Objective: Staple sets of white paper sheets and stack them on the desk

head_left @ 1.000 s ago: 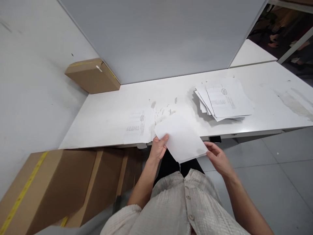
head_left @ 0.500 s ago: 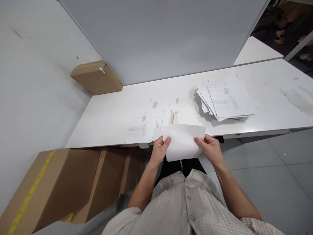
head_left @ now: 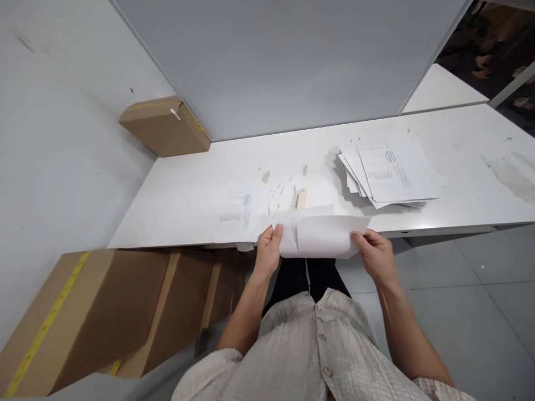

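White paper sheets [head_left: 326, 236] are held up over the table's front edge, the front one overlapping another that shows at the left and behind. My left hand [head_left: 268, 249] pinches their left edge, thumb on top. At the right edge, my right hand [head_left: 374, 253] is closed on the front sheet, its thumb pressed against the fingers. Just beyond the paper lies a cream-coloured stapler-like tool [head_left: 301, 197], partly covered. A printed sheet [head_left: 236, 214] with an oval stamp rests to the left. On the right sits an uneven pile of printed papers [head_left: 388, 172].
A closed cardboard box [head_left: 167, 128] stands at the table's back left corner. Larger cardboard boxes [head_left: 96, 312] with yellow tape are on the left below the table. A grey panel [head_left: 284, 67] rises behind the white table [head_left: 188, 184].
My right hand has moved right with the front sheet, while my left hand keeps its grip. The papers are now offset, so a second layer shows at the left and behind.
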The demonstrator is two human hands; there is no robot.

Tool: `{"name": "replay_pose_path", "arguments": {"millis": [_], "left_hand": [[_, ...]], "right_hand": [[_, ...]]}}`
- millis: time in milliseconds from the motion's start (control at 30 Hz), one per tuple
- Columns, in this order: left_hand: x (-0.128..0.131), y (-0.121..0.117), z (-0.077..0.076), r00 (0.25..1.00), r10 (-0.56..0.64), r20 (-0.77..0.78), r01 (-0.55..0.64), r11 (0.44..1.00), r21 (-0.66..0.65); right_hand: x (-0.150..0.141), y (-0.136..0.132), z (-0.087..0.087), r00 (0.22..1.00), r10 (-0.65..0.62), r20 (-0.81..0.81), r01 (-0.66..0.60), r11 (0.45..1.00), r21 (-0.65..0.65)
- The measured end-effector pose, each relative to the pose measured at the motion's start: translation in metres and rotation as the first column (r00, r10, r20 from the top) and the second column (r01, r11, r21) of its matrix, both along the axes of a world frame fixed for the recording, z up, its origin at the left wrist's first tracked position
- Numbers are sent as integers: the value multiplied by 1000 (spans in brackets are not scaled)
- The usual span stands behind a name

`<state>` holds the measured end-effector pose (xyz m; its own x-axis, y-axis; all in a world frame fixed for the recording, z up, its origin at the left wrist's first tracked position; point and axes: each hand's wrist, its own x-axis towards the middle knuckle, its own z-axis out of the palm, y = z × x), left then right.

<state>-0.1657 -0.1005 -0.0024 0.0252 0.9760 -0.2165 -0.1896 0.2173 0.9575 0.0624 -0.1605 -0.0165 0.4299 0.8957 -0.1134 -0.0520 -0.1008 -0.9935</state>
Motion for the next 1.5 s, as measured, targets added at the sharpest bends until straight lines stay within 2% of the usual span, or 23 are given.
{"name": "replay_pose_path", "arguments": {"millis": [67, 167, 300, 433, 567, 633, 733, 833, 967, 1100, 1400, 1500], "left_hand": [[4, -2, 1, 999, -36, 38, 36, 999, 13], [11, -8, 4, 993, -101, 60, 99, 994, 44], [13, -13, 10, 988, -152, -27, 154, 985, 73], [12, -13, 17, 985, -153, -83, 162, 980, 115], [12, -5, 29, 987, -122, -104, 143, 965, 222], [12, 3, 37, 988, -86, -130, 125, 938, 325], [11, 15, 45, 990, 4, -144, 70, 860, 505], [10, 23, 42, 983, 56, -174, 61, 798, 599], [10, 25, 25, 972, 3, -237, 134, 817, 561], [12, 24, 16, 973, -10, -230, 138, 825, 549], [14, 21, 29, 973, 46, -227, 85, 840, 536], [13, 13, 37, 984, 43, -175, 47, 875, 482]], "right_hand": [[-8, 3, 1, 999, 4, -35, -4, 1000, 10], [-22, 8, 3, 1000, -3, 4, 3, 1000, 7], [-32, 12, 4, 997, -31, 66, 30, 999, 12], [-33, 16, 8, 999, -36, 1, 36, 994, 105], [-29, 25, 27, 991, 102, -88, -87, 983, 162], [-28, 33, 40, 986, 141, -87, -119, 968, 220], [-27, 46, 56, 994, 94, -46, -70, 924, 377], [-28, 56, 57, 996, 92, -17, -75, 898, 433], [-28, 60, 40, 990, 142, -16, -125, 915, 383], [-28, 58, 29, 988, 152, 8, -145, 925, 352], [-29, 54, 35, 989, 139, 47, -147, 935, 321], [-28, 46, 40, 983, 170, 68, -182, 938, 296]]}}
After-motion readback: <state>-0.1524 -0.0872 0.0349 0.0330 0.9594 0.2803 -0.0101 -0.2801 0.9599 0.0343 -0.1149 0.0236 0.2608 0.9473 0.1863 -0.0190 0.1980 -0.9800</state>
